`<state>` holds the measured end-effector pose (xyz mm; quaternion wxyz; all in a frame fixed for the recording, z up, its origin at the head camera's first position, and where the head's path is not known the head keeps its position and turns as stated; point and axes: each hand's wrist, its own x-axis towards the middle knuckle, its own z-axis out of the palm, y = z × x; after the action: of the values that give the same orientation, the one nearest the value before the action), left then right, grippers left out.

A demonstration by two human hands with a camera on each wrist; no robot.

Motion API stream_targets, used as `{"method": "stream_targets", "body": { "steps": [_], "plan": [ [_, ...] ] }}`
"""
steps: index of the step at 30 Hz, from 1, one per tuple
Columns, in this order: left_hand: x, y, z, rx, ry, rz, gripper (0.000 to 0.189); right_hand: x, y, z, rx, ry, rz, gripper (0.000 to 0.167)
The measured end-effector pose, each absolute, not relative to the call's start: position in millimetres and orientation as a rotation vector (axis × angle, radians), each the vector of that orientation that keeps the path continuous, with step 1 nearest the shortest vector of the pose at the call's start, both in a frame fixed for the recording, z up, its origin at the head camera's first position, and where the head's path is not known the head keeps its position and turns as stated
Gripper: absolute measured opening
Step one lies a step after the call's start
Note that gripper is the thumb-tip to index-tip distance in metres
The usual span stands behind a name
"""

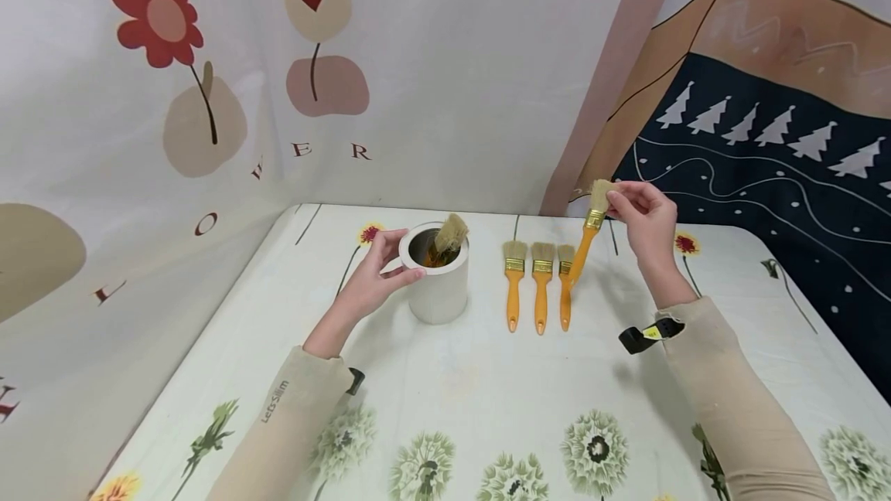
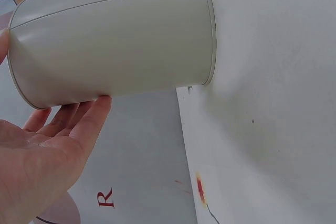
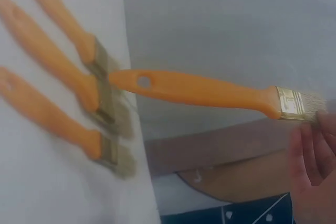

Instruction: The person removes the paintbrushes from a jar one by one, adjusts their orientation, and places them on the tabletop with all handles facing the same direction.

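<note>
My left hand (image 1: 369, 277) holds a white cylindrical holder (image 1: 438, 296) by its rim and side, thumb at the front. In the left wrist view, its fingers (image 2: 94, 124) touch the holder's smooth wall (image 2: 121, 45). Pale bristles of a paintbrush (image 1: 452, 233) poke out of the holder, its orange handle down inside. My right hand (image 1: 647, 219) pinches another paintbrush (image 1: 586, 242) by its bristles above the table, handle pointing down. The right wrist view shows this brush's orange handle (image 3: 194, 88), with a hole near the end, and its gold metal band.
Three paintbrushes lie side by side on the table, bristles toward the back: a left one (image 1: 513, 292), a middle one (image 1: 541, 292) and a right one (image 1: 565, 308). A flower-print cloth (image 1: 459, 385) covers the table. Behind it hang printed curtains (image 1: 452, 83).
</note>
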<state>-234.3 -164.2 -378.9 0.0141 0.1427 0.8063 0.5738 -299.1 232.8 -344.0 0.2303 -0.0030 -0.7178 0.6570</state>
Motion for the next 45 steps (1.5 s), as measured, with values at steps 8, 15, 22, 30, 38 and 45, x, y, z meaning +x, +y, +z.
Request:
{"method": "stream_targets", "body": {
  "steps": [8,15,22,30,38,45],
  "plan": [
    [-233.8,-163.8,-378.3,0.451,2.507,1.787,0.069,-305.9,242.9,-361.5,-0.091,-2.015,1.820,0.009],
    [-233.0,-164.5,-377.5,0.450,2.506,1.786,0.069,-309.0,249.9,-371.7,-0.133,-2.129,1.761,0.006],
    [-233.4,-164.3,-377.7,0.437,2.515,1.778,0.070,-310.4,255.7,-381.0,-0.176,-2.207,1.746,0.005],
    [-234.1,-163.9,-378.2,0.442,2.513,1.783,0.070,-313.0,260.5,-392.5,-0.236,-2.300,1.688,0.015],
    [-233.7,-164.2,-377.7,0.440,2.514,1.778,0.070,-314.1,263.4,-400.7,-0.226,-2.325,1.694,0.024],
    [-233.7,-164.4,-377.8,0.434,2.513,1.778,0.070,-316.5,263.9,-407.3,-0.258,-2.307,1.736,0.015]
  ]
}}
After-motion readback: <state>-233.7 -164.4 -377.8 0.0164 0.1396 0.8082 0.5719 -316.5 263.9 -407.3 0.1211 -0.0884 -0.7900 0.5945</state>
